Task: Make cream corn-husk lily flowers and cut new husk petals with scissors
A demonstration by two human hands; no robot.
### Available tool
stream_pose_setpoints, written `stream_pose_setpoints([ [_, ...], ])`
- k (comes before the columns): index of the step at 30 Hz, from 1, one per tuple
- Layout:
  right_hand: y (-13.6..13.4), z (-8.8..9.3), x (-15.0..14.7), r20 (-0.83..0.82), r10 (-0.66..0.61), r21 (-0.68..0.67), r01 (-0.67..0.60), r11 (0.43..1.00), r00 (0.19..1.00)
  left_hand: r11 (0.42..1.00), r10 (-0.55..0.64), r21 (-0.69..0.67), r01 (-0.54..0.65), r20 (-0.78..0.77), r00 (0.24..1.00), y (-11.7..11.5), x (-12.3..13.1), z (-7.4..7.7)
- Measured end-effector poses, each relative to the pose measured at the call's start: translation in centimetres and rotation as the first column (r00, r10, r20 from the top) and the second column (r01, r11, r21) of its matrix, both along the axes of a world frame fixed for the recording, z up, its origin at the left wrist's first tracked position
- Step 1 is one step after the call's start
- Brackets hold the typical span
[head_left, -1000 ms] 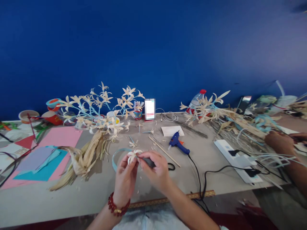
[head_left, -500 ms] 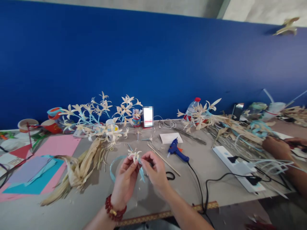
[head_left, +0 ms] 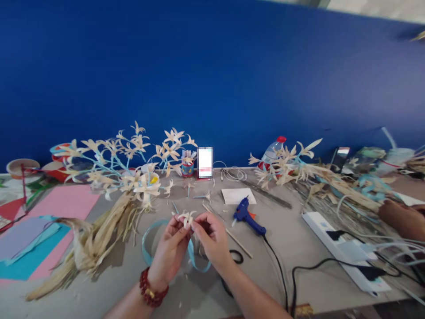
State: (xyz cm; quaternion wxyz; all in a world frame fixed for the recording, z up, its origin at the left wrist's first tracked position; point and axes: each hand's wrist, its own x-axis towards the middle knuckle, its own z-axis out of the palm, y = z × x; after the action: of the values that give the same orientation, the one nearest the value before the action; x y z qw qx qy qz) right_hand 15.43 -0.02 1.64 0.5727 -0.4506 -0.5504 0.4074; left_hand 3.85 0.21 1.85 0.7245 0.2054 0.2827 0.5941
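My left hand [head_left: 174,248], with a red bead bracelet at its wrist, is closed on a small cream flower [head_left: 187,218] that looks made of dried husk. A thin light-blue stem [head_left: 175,207] sticks out beyond its fingers. My right hand [head_left: 214,239] pinches at the same flower from the right, thumb and forefinger meeting the left fingertips. A pale-blue ribbon [head_left: 146,243] curves left of my left hand, and a loop hangs below between the hands. Where ribbon and flower meet is hidden by my fingers.
Branches of similar flowers [head_left: 114,161] stand at the back left, above dried husks [head_left: 96,243]. To the right lie a blue glue gun [head_left: 249,217], a thin wooden stick [head_left: 241,243], and a white power strip [head_left: 347,254] with cables. Another person's hand [head_left: 400,219] is at the far right.
Both hands stay together at the flower, with small finger shifts. The blue ribbon's hanging loop now swings lower and further right. The view has tilted down and come nearer the table.
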Motion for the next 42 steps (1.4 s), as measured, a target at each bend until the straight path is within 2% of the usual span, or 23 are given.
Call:
stream_pose_setpoints([
  [12,0.2,-0.2,-0.1,-0.095,-0.007,-0.144,-0.007,0.99,0.995,1.0,-0.001,0.025,0.002,-0.045,0.999,0.1,-0.3,-0.9],
  [16,0.3,-0.3,-0.1,-0.147,0.004,-0.138,-0.024,0.99,0.989,1.0,-0.004,0.029,0.006,-0.065,0.998,0.2,-0.6,-0.8],
  [23,0.2,-0.4,-0.3,-0.2,-0.036,-0.149,0.006,0.989,0.979,0.991,-0.106,0.074,0.114,-0.105,0.989,0.0,-0.6,-0.2],
  [29,0.3,-0.4,-0.2,-0.166,-0.089,-0.118,0.069,0.991,0.982,0.989,-0.034,0.129,0.077,-0.307,0.951,-0.1,-0.6,-0.4],
  [36,0.2,-0.5,-0.2,-0.138,-0.108,-0.073,0.098,0.992,0.985,0.982,-0.005,0.169,0.089,-0.443,0.897,-0.1,-1.0,-0.9],
  [39,0.1,-0.6,-0.2,-0.138,-0.1,-0.057,0.093,0.994,0.985,0.984,-0.013,0.153,0.089,-0.439,0.899,-0.2,-1.1,-1.0],
  [42,0.1,-0.6,-0.2,-0.152,-0.075,-0.061,0.066,0.996,0.986,0.99,-0.04,0.114,0.086,-0.362,0.931,-0.3,-1.0,-1.1],
])
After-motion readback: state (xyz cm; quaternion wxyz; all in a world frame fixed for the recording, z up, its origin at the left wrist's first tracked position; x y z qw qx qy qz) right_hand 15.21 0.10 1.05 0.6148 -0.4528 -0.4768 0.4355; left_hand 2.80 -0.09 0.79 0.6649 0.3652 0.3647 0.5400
